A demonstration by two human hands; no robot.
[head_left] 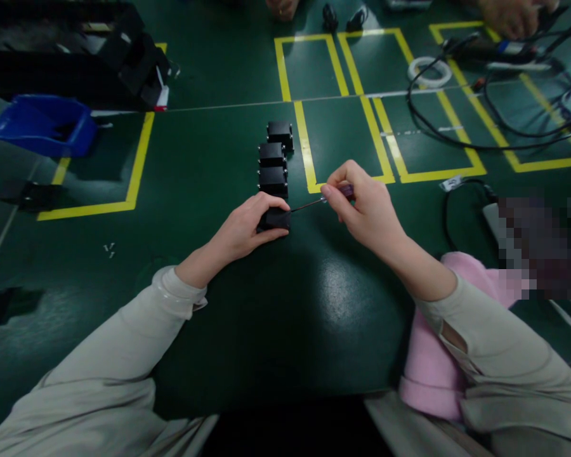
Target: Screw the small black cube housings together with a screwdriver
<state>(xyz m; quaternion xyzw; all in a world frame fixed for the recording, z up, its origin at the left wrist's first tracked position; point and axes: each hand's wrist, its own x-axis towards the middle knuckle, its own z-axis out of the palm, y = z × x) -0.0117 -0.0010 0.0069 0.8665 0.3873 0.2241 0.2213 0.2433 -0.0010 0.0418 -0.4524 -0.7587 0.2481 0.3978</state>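
Observation:
My left hand (247, 225) grips a small black box (276, 219) on the green table, with the thumb along its near side and the fingers over its far side. A screwdriver (309, 204) is pinched in my right hand (361, 200); its thin shaft points left, and the tip meets the right end of the box. The fingers partly cover the purple handle. Beyond the held box, several similar black boxes (272, 153) stand in a row leading away from me, with small shiny screws at their ends.
A blue bin (47, 125) and black racks (137, 63) stand at the left. Small screws (109, 249) lie nearer me. On the right are cables (428, 130), a tape roll (429, 72) and pink cloth (433, 362). Another person's hand (511, 19) is at the far right.

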